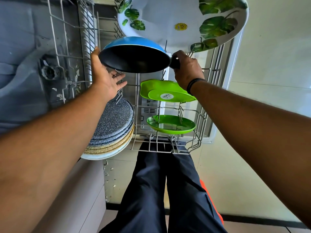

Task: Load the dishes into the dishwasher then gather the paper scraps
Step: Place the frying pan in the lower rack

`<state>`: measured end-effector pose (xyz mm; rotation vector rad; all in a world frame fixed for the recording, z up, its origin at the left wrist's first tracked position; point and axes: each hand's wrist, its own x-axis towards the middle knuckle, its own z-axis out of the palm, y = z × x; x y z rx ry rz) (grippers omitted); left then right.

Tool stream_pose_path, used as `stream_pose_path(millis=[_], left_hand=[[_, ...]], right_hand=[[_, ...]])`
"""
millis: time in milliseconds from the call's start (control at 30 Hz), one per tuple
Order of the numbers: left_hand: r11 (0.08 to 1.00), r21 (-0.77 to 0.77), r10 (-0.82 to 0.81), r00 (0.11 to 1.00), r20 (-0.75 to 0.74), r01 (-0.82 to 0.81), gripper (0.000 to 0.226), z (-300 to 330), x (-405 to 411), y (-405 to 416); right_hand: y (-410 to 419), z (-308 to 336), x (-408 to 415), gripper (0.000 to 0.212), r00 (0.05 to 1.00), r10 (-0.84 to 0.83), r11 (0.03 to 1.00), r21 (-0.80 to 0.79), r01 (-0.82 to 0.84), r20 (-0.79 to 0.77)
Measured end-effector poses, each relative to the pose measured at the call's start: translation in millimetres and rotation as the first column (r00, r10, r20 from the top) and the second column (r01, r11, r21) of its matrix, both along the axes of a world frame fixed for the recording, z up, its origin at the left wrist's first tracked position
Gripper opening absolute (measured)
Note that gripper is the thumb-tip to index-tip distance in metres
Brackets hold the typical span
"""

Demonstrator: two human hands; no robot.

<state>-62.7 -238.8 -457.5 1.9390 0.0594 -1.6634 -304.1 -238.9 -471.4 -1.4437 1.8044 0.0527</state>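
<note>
A blue pan [134, 59] with a black inside is tilted on edge over the pulled-out wire rack [161, 148] of the dishwasher. My right hand [186, 68] grips its black handle at the pan's right side. My left hand [105, 78] rests with straight fingers against the pan's left rim and underside. Behind the pan leans a large white tray with green leaf prints [168, 19]. In front of it stand a green dish [166, 91] and a green plate [170, 124]. A stack of speckled grey and tan plates [112, 130] leans at the rack's left.
The open dishwasher door [235, 64] lies under the rack. A grey cabinet front [80, 190] is at the lower left. Small paper scraps [109, 175] lie on the pale floor beside it. My legs in dark trousers [165, 190] stand just before the rack.
</note>
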Motion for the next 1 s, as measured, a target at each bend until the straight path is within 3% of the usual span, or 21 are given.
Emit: stream_pose_path(millis=[267,400,533,667,767,867,1000], left_hand=[[1.000,0.014,0.019,1.000,-0.008,-0.019,0.063,-2.5,3.6,-4.9],[0.998,0.016,0.069,0.998,-0.006,-0.069,0.048,-2.1,9.1,-4.3],[0.998,-0.008,0.069,0.997,0.016,-0.069,0.048,3.1,10.5,-1.2],[0.991,-0.092,0.110,0.984,0.143,-0.098,0.045,11.7,1.2,-2.8],[0.966,-0.189,0.226,0.935,0.273,-0.178,0.027,20.7,-6.4,-8.3],[0.935,-0.253,0.322,0.896,0.308,-0.249,0.026,27.3,-4.8,-11.8],[0.954,-0.236,0.249,0.923,0.292,-0.182,0.020,24.2,-0.9,-4.5]], right_hand=[[-0.2,3.5,-1.9,0.046,0.998,0.047,0.999,-0.012,-0.048,-0.045],[1.6,8.9,-5.5,0.049,0.989,0.091,0.976,-0.187,-0.113,-0.120],[8.0,10.3,-11.6,0.047,0.983,0.094,0.907,-0.394,-0.150,-0.158],[15.8,16.1,-7.9,0.048,0.989,0.042,0.858,-0.502,-0.109,-0.143],[15.9,19.9,-2.3,0.047,0.996,0.008,0.853,-0.519,-0.053,-0.089],[6.4,23.8,4.7,0.047,0.996,0.004,0.829,-0.557,-0.052,-0.086],[0.2,24.0,5.8,0.045,0.998,0.018,0.866,-0.497,-0.049,-0.067]])
